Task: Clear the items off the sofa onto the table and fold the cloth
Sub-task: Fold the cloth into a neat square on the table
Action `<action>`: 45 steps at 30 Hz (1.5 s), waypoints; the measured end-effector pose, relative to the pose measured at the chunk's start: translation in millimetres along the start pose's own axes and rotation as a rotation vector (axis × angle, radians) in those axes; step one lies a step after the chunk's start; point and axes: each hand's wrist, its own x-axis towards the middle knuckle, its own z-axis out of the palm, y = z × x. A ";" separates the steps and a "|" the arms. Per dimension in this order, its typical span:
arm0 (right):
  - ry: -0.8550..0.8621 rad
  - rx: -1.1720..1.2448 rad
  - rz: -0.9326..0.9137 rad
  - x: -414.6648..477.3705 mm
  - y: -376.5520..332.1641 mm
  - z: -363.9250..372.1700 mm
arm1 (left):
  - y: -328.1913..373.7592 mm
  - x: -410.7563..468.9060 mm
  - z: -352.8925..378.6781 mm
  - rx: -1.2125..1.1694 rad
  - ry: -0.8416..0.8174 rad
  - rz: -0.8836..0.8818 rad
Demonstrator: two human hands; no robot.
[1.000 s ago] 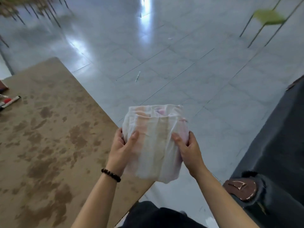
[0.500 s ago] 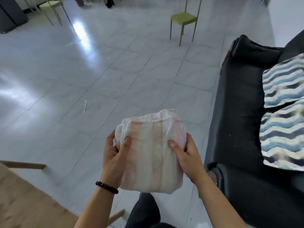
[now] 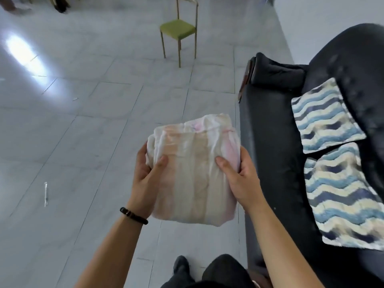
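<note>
**Folded cloth in hand, view swung from counter to sofa**

The folded cloth (image 3: 193, 173) sits between both hands, held in the air over the tiled floor (image 3: 83, 142), just left of the sofa's front edge. It is a compact bundle, pale with faint pink and peach stripes, layers showing at the top edge. We judge the fold done or nearly so.

Left hand (image 3: 145, 179) clasps the left side: thumb across the front face, fingers (image 3: 141, 154) curled behind. Right hand (image 3: 239, 177) mirrors it on the right side, thumb on the front. Both are closed on the bundle. A dark bead bracelet (image 3: 134, 215) is on the left wrist.

What changed: a second ago the brown counter filled the left of the view and the bundle hung beside its corner. Half a second ago only a sliver of it showed. Now it is out of frame, and the dark sofa (image 3: 270, 163) takes up the right side. The grip on the cloth has not altered through the turn.

On the sofa seat we see two wave-patterned cushions (image 3: 326, 117), blue and cream, lying flat, one beside the other. No loose items show on the visible seat, so we judge the clearing step likely finished. The bundle now seems bound for the sofa rather than the counter, though we cannot be sure.

Further out: a green chair (image 3: 178, 30) and a small pale scrap (image 3: 45, 193) on the floor.
</note>
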 end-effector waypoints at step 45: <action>1.058 0.501 0.187 1070.6 -62.9 -314.7 | -2.3 1122.0 734.9 0.417 -1.142 -0.163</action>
